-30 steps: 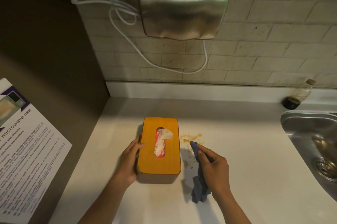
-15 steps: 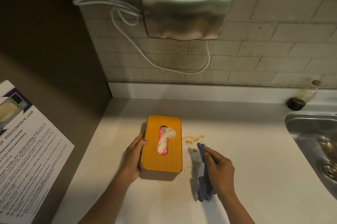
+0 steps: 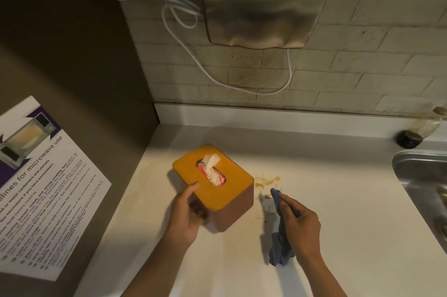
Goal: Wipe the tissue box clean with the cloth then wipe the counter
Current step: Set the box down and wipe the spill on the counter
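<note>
The sink (image 3: 420, 176) and the microwave notice (image 3: 43, 190) run off the frame's edges, the notice's small print is unreadable, and the left hand (image 3: 186, 217) hides the tissue box's (image 3: 217, 190) near-left corner.

We read "AIKE" in raised letters on the brushed steel hand dryer (image 3: 266, 1) on the tiled wall at the top centre of the frame. At the left edge, the white and purple printed paper sheet (image 3: 46, 185) carries a heading ending "…lines for microwave use"; we find its smaller lines too blurred to read.
</note>
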Demonstrator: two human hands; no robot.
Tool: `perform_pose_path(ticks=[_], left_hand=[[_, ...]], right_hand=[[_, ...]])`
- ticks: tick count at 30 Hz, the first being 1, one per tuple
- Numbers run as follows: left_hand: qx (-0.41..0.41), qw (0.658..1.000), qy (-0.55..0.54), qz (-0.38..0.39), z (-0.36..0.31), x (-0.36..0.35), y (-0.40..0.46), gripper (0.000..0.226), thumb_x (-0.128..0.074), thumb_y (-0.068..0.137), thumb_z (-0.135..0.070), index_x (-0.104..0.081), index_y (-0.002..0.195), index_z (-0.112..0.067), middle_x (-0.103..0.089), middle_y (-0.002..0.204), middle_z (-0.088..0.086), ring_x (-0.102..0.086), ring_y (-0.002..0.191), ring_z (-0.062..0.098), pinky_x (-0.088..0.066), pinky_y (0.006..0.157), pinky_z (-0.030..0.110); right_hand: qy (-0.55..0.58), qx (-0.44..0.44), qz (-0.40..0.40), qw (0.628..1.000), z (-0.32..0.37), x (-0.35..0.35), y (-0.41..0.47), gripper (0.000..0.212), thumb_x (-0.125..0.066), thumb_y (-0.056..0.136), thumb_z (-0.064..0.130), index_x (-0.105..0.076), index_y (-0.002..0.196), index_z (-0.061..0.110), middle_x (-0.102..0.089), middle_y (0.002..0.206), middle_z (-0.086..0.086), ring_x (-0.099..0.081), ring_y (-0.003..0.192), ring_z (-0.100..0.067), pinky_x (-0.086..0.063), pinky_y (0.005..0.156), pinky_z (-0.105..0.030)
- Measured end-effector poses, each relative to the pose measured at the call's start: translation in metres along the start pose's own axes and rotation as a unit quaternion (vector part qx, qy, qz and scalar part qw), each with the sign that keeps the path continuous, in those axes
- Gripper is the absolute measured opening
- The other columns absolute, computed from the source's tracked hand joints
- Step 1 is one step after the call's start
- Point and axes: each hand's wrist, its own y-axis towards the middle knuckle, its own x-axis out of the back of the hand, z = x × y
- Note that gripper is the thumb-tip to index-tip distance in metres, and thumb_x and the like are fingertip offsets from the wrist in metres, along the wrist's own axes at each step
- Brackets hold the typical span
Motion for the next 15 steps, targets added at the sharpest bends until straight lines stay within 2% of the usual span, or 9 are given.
perform_pose_path(ticks=[3,5,8,11,15], left_hand=[[-0.015,0.998,-0.040,-0.037,0.009,-0.010,-0.009,0.043,-0.071,0.086,-0.025,-0.060,0.127,-0.022,-0.072,0.119,0.012,-0.065,0.112,0.037,-0.049,0.096,0.057],[-0.036,0.996,-0.048,-0.072,0.013,-0.016,-0.010,0.053,-0.076,0.082,-0.024,-0.057,0.132,-0.025,-0.071,0.121,0.010,-0.065,0.113,0.036,-0.049,0.096,0.058],[-0.064,0.990,-0.067,-0.107,0.017,-0.022,-0.012,0.062,-0.077,0.082,-0.017,-0.051,0.137,-0.028,-0.067,0.127,0.010,-0.062,0.115,0.035,-0.042,0.101,0.064],[-0.083,0.986,-0.077,-0.124,0.022,-0.029,-0.015,0.069,-0.077,0.083,-0.013,-0.045,0.142,-0.028,-0.064,0.130,0.008,-0.062,0.114,0.032,-0.040,0.101,0.065],[-0.061,0.984,-0.090,-0.138,0.026,-0.043,-0.013,0.078,-0.082,0.079,-0.014,-0.040,0.143,-0.029,-0.059,0.136,0.006,-0.056,0.123,0.034,-0.041,0.101,0.066]], right_hand=[[-0.003,0.002,0.004,1.000,0.002,-0.003,-0.002,0.031,-0.062,0.096,0.013,-0.074,0.105,0.040,-0.073,0.105,0.017,-0.068,0.093,0.000,-0.050,0.077,-0.015],[-0.015,0.008,0.008,1.000,0.004,-0.006,-0.002,0.033,-0.061,0.096,0.013,-0.074,0.104,0.042,-0.072,0.104,0.019,-0.068,0.085,0.005,-0.050,0.069,-0.012],[-0.027,0.022,0.010,0.999,0.003,-0.008,-0.001,0.029,-0.061,0.096,0.012,-0.076,0.111,0.032,-0.072,0.108,0.016,-0.061,0.083,0.021,-0.046,0.067,-0.001],[-0.033,0.023,0.008,0.999,0.000,-0.008,0.001,0.028,-0.061,0.096,0.013,-0.076,0.111,0.031,-0.073,0.111,0.013,-0.062,0.082,0.016,-0.045,0.069,0.002],[-0.040,0.031,0.016,0.999,0.001,-0.008,0.001,0.032,-0.061,0.097,0.014,-0.073,0.109,0.040,-0.070,0.110,0.019,-0.061,0.081,0.016,-0.044,0.070,0.000]])
